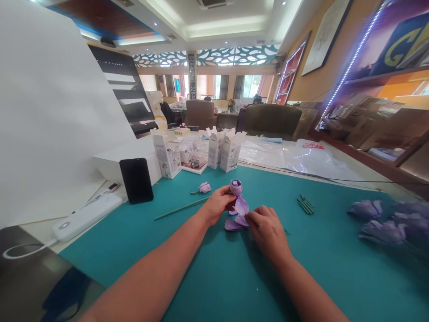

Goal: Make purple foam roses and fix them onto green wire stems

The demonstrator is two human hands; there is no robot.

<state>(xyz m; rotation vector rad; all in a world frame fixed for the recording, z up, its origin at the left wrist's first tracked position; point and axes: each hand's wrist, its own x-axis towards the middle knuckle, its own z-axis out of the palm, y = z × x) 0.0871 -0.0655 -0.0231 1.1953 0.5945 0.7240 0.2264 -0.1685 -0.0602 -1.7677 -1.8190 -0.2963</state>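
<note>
Just below its cupped head, an artificial purple flower (pixel 236 188) is pinched upright between the fingers of my left hand (pixel 217 206). Loose-looking purple petals (pixel 241 206) spread beneath the head, the lowest close to the mat. My right hand (pixel 271 230) is closed at the right edge of these petals, thumb and finger pinching a purple petal; its other fingers are curled. Behind my left hand lie a small purple flower bud (pixel 204 187) and a long green stem (pixel 181 208). To the right rests a bundle of short green stems (pixel 306 204).
Several purple flowers (pixel 382 230) lie at the right of the green mat (pixel 321 277). White boxes (pixel 231 152) with open flaps stand along the back. A black phone (pixel 136 180) leans at the left near a white power strip (pixel 87 217). Clear plastic bags (pixel 284 154) cover the far right.
</note>
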